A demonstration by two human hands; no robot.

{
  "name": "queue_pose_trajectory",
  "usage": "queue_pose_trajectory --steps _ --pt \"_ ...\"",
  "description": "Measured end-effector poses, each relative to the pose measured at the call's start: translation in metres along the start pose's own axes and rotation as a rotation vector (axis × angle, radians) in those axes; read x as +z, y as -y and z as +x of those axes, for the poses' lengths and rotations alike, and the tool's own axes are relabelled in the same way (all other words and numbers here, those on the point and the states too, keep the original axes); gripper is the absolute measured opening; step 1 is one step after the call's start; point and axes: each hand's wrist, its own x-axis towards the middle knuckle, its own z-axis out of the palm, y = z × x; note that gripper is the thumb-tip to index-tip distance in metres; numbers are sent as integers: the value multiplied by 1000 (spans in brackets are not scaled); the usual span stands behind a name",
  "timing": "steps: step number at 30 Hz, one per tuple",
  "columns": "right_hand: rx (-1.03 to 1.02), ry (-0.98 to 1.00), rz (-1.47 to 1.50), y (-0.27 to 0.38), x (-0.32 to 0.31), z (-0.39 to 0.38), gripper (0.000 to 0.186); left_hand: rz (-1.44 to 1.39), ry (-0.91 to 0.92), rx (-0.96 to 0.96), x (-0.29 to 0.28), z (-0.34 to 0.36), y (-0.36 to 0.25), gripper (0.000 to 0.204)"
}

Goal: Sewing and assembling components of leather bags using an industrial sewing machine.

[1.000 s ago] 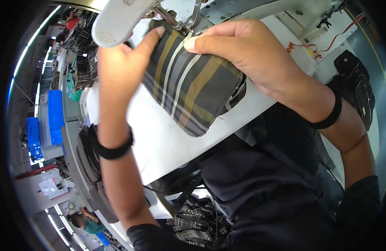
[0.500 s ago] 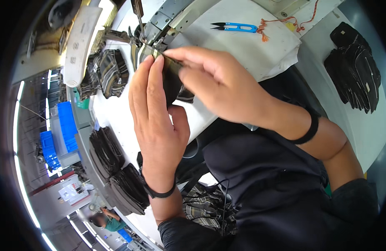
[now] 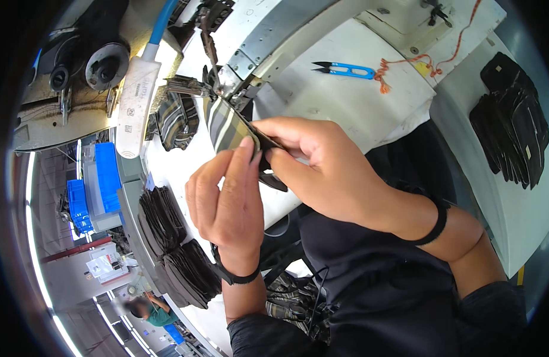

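Note:
A striped olive, grey and cream fabric piece with a dark underside point(image 3: 224, 125) stands partly on edge by the presser foot of the sewing machine point(image 3: 214, 88). My left hand point(image 3: 225, 199) pinches its near edge with fingertips. My right hand point(image 3: 325, 169), just right of it, has curled fingers gripping the same edge, thumb beside my left fingertips. Part of the fabric is hidden behind both hands. More striped cloth point(image 3: 176, 128) lies left of the foot.
Blue thread snips point(image 3: 343, 69) with orange cord lie behind my right hand. Dark piece stacks lie right point(image 3: 506, 137) and left point(image 3: 161, 217). Blue bins point(image 3: 99, 172) stand farther left. A co-worker in green point(image 3: 158, 315) sits at lower left. Striped fabric point(image 3: 292, 297) hangs below.
The fabric, earlier spread flat beneath my hands, is now folded or raised on edge. My hands have come together, then shifted down from the presser foot along the fabric's edge.

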Motion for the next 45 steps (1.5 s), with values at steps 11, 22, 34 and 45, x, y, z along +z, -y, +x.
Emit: queue_pose_trajectory --steps 11,22,34,45 --pt "4 -88 200 -13 14 14 34 -117 -56 7 17 1 23 34" --pt "0 -50 303 -20 23 40 30 -143 -132 -10 29 12 40 27" --pt "-335 -298 -425 -21 -5 11 24 39 -201 250 30 34 75 7" --pt "-21 29 64 -24 6 43 26 -307 233 482 4 62 86 32"
